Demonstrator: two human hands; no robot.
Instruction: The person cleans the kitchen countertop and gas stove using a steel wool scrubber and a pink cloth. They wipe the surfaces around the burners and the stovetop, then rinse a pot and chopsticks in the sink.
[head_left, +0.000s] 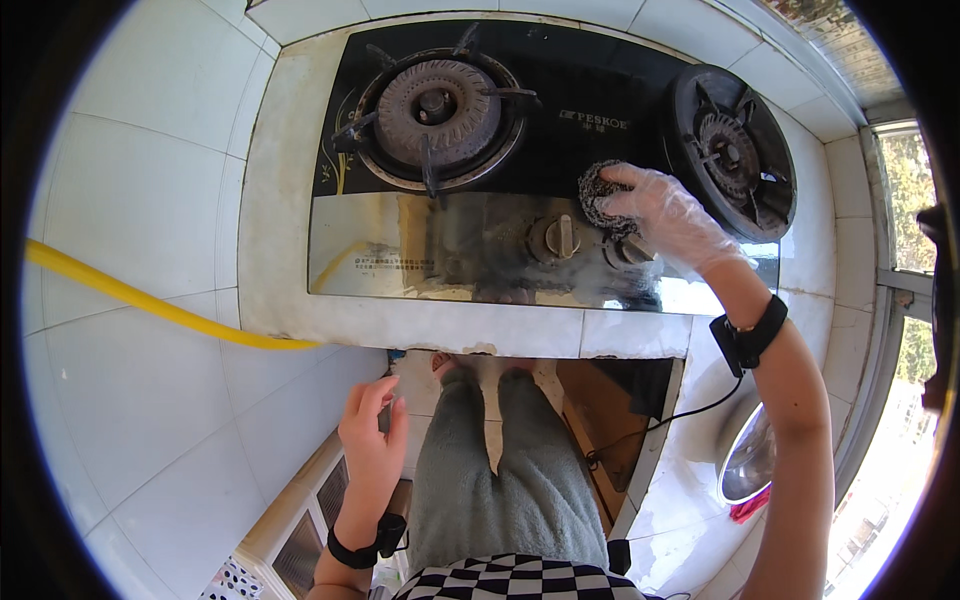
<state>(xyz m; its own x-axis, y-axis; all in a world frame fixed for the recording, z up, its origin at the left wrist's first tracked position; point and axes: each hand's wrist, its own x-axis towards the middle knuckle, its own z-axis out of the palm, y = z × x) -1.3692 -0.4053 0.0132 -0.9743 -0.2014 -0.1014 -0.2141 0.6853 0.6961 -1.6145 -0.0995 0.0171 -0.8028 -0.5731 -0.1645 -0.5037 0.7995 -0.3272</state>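
Note:
My right hand (664, 214), in a clear plastic glove, holds a dark wire scouring pad (606, 199) against the front of a Peskoe gas hob (465, 247), just above the two control knobs (562, 237). The steel front strip looks wet or smeared around the knobs. The left burner (439, 112) has its pan support in place. A round black burner surround (731, 154) stands out at the right, beside my gloved hand. My left hand (375, 427) is bare and hangs below the counter edge with its fingers loosely curved and nothing in them.
A yellow hose (150, 300) runs along the tiled wall to the counter's left edge. On the right counter lie a metal bowl (750, 465) and a red cloth (748, 508), near a window. A black cable (701, 409) trails from my right wristband. A cabinet (300, 525) stands at lower left.

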